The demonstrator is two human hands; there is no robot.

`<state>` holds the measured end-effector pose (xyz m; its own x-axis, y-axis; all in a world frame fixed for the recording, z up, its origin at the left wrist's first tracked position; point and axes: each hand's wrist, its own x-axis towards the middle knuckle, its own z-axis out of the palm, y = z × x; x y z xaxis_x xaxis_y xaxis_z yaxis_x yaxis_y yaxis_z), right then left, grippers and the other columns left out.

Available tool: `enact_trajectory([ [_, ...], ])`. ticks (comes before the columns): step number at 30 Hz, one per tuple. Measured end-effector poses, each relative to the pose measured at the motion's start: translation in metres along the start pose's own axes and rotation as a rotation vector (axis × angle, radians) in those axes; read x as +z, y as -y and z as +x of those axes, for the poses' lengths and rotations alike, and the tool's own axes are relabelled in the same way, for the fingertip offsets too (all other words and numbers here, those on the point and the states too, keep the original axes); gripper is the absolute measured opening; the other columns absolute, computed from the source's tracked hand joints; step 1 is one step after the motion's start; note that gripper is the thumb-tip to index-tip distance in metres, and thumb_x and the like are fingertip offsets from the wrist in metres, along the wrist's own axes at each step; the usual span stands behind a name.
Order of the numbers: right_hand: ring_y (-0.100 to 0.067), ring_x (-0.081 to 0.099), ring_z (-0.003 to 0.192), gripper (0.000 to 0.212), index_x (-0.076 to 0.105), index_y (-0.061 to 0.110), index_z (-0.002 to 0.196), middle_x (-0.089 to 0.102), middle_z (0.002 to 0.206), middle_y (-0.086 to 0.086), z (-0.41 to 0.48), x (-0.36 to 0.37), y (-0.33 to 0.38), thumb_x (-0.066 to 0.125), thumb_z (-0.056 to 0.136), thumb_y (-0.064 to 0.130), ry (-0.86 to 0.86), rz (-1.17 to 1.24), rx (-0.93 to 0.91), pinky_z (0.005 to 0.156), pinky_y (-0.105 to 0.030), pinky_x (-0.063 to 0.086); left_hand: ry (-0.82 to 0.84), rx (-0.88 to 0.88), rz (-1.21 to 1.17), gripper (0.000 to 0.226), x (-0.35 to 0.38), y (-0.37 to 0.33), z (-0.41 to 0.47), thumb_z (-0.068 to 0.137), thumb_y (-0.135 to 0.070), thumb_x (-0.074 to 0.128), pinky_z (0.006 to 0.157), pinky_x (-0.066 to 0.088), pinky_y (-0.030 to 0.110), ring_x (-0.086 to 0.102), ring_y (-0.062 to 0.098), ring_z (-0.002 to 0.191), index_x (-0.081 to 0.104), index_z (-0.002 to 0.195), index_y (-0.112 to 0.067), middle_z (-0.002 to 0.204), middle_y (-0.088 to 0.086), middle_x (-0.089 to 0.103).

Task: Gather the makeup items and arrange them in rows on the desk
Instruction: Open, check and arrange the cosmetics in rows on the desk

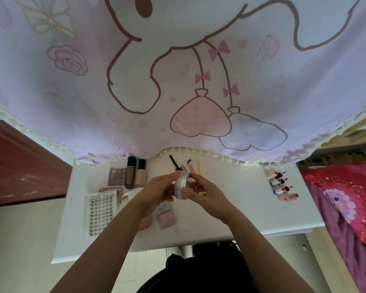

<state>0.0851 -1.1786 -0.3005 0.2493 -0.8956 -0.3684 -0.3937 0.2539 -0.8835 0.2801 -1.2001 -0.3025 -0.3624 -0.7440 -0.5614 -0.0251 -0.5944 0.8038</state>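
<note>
Above the middle of the white desk [230, 212] I hold a small round clear jar [181, 185] on edge, with my left hand [156, 190] and my right hand [201, 190] pinching its two sides. Along the back lie an eyeshadow palette [117, 176], two foundation bottles [135, 174] and several brushes [188, 166]. A white lash tray [100, 214] lies at the left. Several lip tubes [280, 183] sit in a row at the right. Below my hands lies a pink compact [166, 219].
A printed pink and lilac curtain [178, 81] hangs over the back of the desk. A red and purple blanket [347, 208] lies to the right of the desk. A dark red surface [19, 166] stands at the left.
</note>
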Motion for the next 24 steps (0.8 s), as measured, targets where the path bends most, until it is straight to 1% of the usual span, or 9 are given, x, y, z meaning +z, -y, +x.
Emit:
enact_trajectory([
  [2,-0.011,0.064,0.098,0.034,0.054,0.064,0.110,0.068,0.106,0.010,-0.002,-0.002,-0.002,0.072,0.084,0.053,-0.011,0.006,0.016,0.090,-0.027,0.052,0.018,-0.004,0.040,0.053,0.003,0.000,-0.001,0.092,-0.061,0.051,0.081,0.046,0.038,0.058,0.026,0.089,0.071,0.115,-0.017,0.109,0.021,0.069],
  [5,-0.006,0.065,0.092,0.036,0.059,0.053,0.115,0.071,0.100,0.009,-0.004,-0.005,-0.001,0.071,0.081,0.057,-0.036,-0.021,0.013,0.085,-0.024,0.051,0.065,-0.027,0.068,0.057,0.007,-0.003,-0.002,0.093,-0.065,0.043,0.074,0.046,0.033,0.056,0.024,0.084,0.069,0.118,-0.020,0.109,0.022,0.067],
  [8,-0.002,0.064,0.085,0.055,0.064,0.039,0.122,0.070,0.093,0.010,-0.006,-0.005,0.003,0.069,0.074,0.066,-0.041,-0.060,-0.013,0.078,-0.017,0.048,0.126,-0.053,0.077,0.071,0.009,-0.006,-0.001,0.089,-0.073,0.043,0.066,0.044,0.030,0.049,0.026,0.080,0.064,0.120,-0.012,0.104,0.024,0.064],
  [10,-0.002,0.063,0.082,0.058,0.065,0.035,0.122,0.069,0.091,0.010,-0.006,-0.004,0.005,0.068,0.073,0.067,-0.034,-0.101,-0.026,0.075,-0.017,0.049,0.156,-0.068,0.081,0.074,0.010,-0.007,0.000,0.092,-0.072,0.038,0.064,0.041,0.030,0.046,0.025,0.077,0.061,0.120,-0.007,0.097,0.019,0.061],
  [11,-0.004,0.064,0.083,0.057,0.065,0.034,0.120,0.069,0.091,0.010,-0.005,-0.003,0.006,0.067,0.074,0.066,-0.038,-0.120,-0.033,0.075,-0.020,0.051,0.158,-0.074,0.090,0.074,0.011,-0.007,0.000,0.094,-0.070,0.034,0.064,0.040,0.029,0.046,0.023,0.074,0.061,0.119,-0.005,0.094,0.017,0.060],
  [14,-0.009,0.061,0.088,0.055,0.059,0.031,0.117,0.065,0.096,0.010,-0.005,0.001,0.008,0.061,0.075,0.067,-0.054,-0.181,-0.060,0.080,-0.028,0.054,0.131,-0.082,0.095,0.070,0.015,-0.009,0.001,0.098,-0.065,0.028,0.063,0.040,0.027,0.047,0.017,0.069,0.065,0.110,-0.006,0.084,0.009,0.062],
  [17,-0.009,0.054,0.093,0.055,0.052,0.028,0.119,0.058,0.105,0.010,-0.007,0.002,0.007,0.052,0.081,0.068,-0.041,-0.268,-0.119,0.082,-0.028,0.050,0.129,-0.087,0.048,0.067,0.015,-0.009,0.001,0.099,-0.062,0.029,0.062,0.040,0.027,0.048,0.016,0.066,0.066,0.108,-0.007,0.077,0.005,0.064],
  [21,-0.003,0.046,0.100,0.057,0.044,0.028,0.129,0.051,0.112,0.012,-0.012,0.000,0.000,0.039,0.089,0.070,-0.039,-0.404,-0.201,0.088,-0.023,0.040,0.133,-0.080,0.018,0.070,0.018,-0.006,0.000,0.097,-0.064,0.031,0.063,0.039,0.028,0.046,0.017,0.066,0.064,0.112,-0.005,0.076,0.006,0.061],
  [24,0.000,0.046,0.103,0.060,0.037,0.030,0.137,0.049,0.118,0.012,-0.014,0.005,-0.004,0.030,0.092,0.070,-0.075,-0.382,-0.191,0.092,-0.024,0.040,0.155,-0.056,0.020,0.075,0.023,-0.005,0.003,0.096,-0.068,0.028,0.062,0.038,0.027,0.043,0.015,0.065,0.062,0.117,-0.005,0.084,0.008,0.063],
])
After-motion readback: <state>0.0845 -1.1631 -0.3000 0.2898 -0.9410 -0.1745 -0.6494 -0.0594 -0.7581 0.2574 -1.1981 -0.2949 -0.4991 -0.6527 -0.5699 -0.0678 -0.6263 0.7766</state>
